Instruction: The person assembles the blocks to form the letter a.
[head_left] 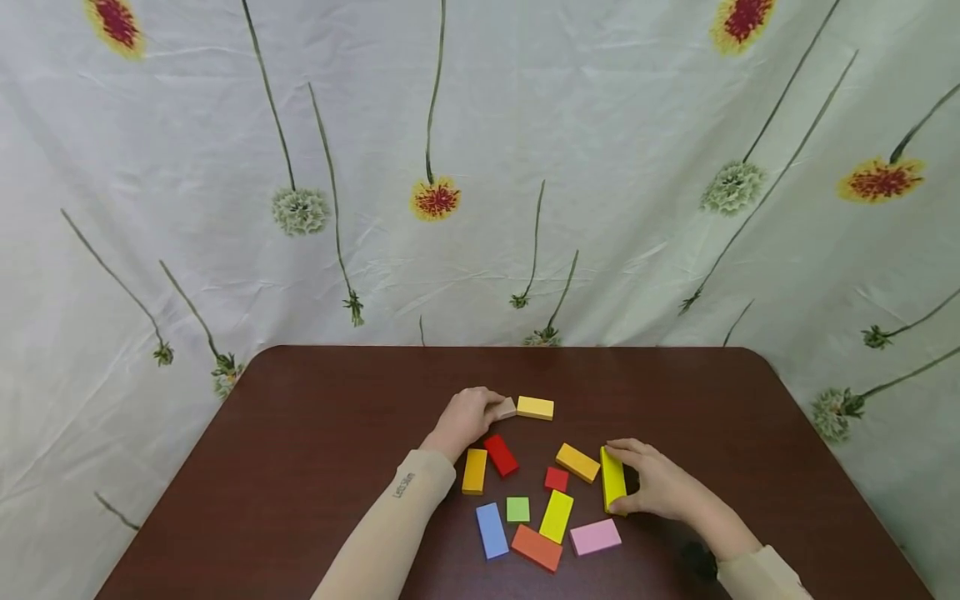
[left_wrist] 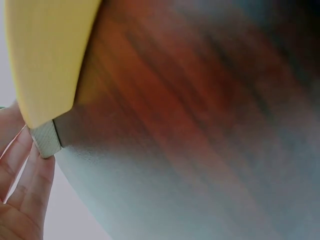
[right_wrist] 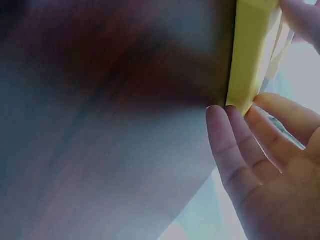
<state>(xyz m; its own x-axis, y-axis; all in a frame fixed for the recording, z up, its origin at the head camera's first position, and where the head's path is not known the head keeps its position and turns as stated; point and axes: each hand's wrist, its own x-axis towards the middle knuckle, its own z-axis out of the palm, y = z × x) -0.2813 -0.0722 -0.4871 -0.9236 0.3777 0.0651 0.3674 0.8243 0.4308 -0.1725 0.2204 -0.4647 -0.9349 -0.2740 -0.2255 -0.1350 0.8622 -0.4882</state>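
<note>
Toward the far side of the blocks, my left hand (head_left: 467, 418) holds a small plain wooden block (head_left: 506, 408) at its fingertips. Right beside that block lies a pale yellow block (head_left: 536, 407). In the left wrist view the fingers touch the end of the wooden block (left_wrist: 47, 140), and a larger yellow surface covers part of it. My right hand (head_left: 660, 482) grips a bright yellow block (head_left: 612, 481) by its two ends, thumb at the near end and fingers at the far one. The right wrist view shows the fingertips against one end of this block (right_wrist: 247, 55).
Between the hands lie red (head_left: 501, 455), orange-yellow (head_left: 474, 472), small red (head_left: 556, 478), green (head_left: 517, 509), blue (head_left: 492, 531), orange-red (head_left: 537, 547), yellow (head_left: 557, 517) and pink (head_left: 596, 537) blocks. Another orange-yellow block (head_left: 577, 462) lies close to the right hand's block. A flowered cloth hangs behind the dark table (head_left: 337, 400).
</note>
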